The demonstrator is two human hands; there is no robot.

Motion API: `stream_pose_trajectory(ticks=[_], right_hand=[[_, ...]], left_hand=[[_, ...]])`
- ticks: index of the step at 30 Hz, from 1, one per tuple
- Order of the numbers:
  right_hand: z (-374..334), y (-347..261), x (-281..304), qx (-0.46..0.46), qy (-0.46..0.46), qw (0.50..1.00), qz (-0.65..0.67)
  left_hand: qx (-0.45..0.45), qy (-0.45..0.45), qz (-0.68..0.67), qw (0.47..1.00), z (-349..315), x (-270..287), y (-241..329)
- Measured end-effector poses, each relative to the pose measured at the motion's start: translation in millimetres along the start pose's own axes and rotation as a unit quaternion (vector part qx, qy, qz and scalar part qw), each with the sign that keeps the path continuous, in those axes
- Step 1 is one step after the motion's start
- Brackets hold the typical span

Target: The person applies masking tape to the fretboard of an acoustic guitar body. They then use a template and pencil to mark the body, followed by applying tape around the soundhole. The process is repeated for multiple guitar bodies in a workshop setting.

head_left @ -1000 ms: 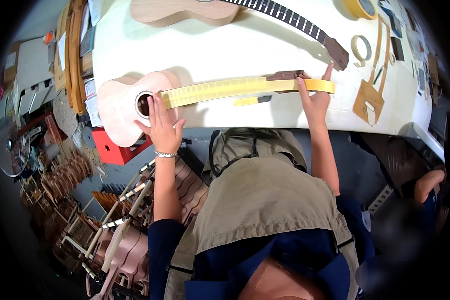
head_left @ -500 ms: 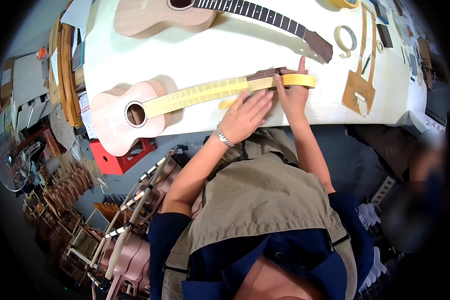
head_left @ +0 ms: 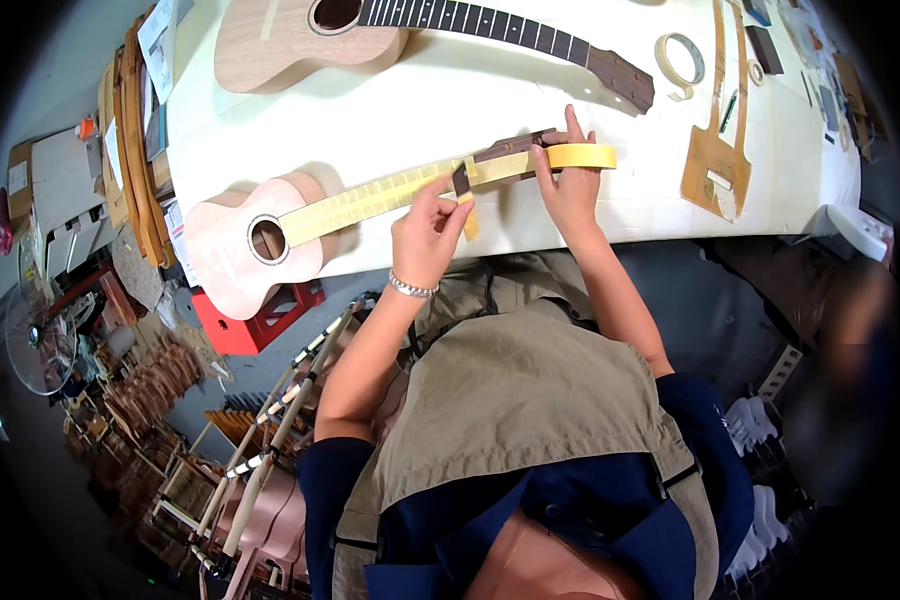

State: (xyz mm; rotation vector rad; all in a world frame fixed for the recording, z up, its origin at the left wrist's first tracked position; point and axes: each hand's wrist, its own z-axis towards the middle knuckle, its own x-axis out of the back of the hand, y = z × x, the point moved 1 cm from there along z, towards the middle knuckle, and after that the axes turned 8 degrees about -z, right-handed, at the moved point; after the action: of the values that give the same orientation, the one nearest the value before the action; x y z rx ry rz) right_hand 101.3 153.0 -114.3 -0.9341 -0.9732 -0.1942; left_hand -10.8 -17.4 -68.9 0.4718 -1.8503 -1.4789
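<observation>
In front of me lies a pale unfinished ukulele (head_left: 255, 245), its body to the left. Yellow masking tape (head_left: 370, 195) covers its fretboard, and the dark headstock (head_left: 515, 146) shows past the tape. My left hand (head_left: 428, 235) is closed in a pinch on a small flat tool (head_left: 465, 194) with a dark end and a yellow lower part, held upright over the neck's head end. My right hand (head_left: 570, 195) grips a roll of yellow tape (head_left: 584, 155) beside the headstock, one finger pointing up. A tape strip runs from the roll toward the neck.
A second ukulele (head_left: 300, 45) with a dark fretboard lies farther back on the white table (head_left: 390, 110). To the right are another tape roll (head_left: 680, 60) and a brown flat template (head_left: 715, 175). A red stand (head_left: 260, 318) and a rack (head_left: 270, 420) stand below at left.
My left hand has moved left and gone from spread fingers to pinching the small tool, raised from the table. The right hand and tape roll shifted slightly left in view.
</observation>
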Motion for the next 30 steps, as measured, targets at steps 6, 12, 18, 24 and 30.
stream_pose_trajectory(ticks=[6,12,18,24,30], right_hand=[[0,2,0,0.009,-0.006,1.000,0.009],[0,-1,3,-0.009,-0.020,1.000,0.012],[-36,-64,34,0.376,-0.009,0.914,0.155],[28,-30,57,-0.098,-0.017,0.844,0.527],[68,-18,65,-0.226,0.072,0.652,0.720]], left_hand=[[0.113,0.010,-0.120,0.986,13,-16,1],[0.132,0.023,-0.119,0.984,14,-19,-4],[0.151,0.028,-0.105,0.983,16,-20,3],[0.043,0.011,-0.038,0.998,66,7,29],[-0.180,-0.165,0.332,0.911,150,5,23]])
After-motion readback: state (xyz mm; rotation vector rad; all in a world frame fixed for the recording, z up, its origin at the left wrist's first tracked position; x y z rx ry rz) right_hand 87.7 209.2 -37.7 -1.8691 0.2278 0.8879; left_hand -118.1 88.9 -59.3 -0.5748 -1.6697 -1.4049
